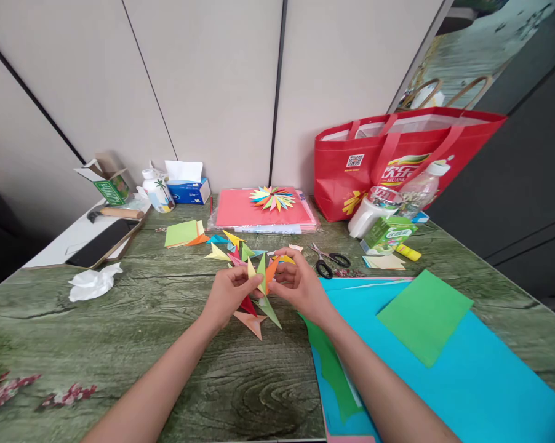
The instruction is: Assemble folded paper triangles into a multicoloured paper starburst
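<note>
My left hand (226,294) and my right hand (299,284) meet above the middle of the green wood-grain table (157,344). Both pinch a cluster of folded paper points (259,295) in orange, green, yellow and red, held between the fingers. More loose folded paper points (229,245) lie on the table just beyond the hands. A finished many-coloured paper star (272,198) rests on a stack of red paper (240,212) at the back.
Scissors (329,261) lie right of the hands. Blue paper (466,375) with a green sheet (424,314) covers the right side. A red bag (397,157), jars, a green box, a tissue box (187,189), a phone (103,242) and a crumpled tissue (93,283) stand around.
</note>
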Demonstrator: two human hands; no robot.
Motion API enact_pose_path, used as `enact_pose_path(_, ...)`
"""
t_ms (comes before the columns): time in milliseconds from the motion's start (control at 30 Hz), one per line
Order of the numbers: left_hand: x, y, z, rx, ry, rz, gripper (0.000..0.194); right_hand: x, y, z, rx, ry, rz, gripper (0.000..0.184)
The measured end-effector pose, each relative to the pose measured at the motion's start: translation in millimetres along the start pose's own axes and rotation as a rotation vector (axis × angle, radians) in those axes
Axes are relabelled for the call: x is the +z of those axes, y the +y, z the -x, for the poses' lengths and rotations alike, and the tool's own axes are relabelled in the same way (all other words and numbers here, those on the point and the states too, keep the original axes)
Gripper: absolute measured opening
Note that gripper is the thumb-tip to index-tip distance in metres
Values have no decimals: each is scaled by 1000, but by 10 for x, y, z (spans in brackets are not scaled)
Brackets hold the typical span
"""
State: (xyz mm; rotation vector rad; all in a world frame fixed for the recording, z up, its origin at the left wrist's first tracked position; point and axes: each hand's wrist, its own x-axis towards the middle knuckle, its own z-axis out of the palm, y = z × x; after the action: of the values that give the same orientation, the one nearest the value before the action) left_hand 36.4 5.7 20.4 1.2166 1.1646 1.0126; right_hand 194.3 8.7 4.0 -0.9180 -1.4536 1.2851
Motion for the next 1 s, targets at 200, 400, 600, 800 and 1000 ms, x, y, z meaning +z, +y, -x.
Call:
enact_pose_path(200, 0, -16, -4, 0, 3, 8, 32, 10, -15, 10, -41, -2, 146, 36)
enact_pose_path(400, 13, -21, -3, -12, 7, 40, 33, -1, 31, 0, -31, -10, 160, 24)
enact_pose_path(600, 5, -20, 7, -32, -9, 30, 32, -26, 14, 0, -15, -38, 166, 22)
enact_pose_path(800, -4, -40, -4, -29, -2, 34, 31, -16, 38, -4, -6, -40, 103, 27)
enact_pose_path(1000, 2, -69, -10, -35, 11, 71, 31, -17, 44, -5, -5, -25, 84, 31)
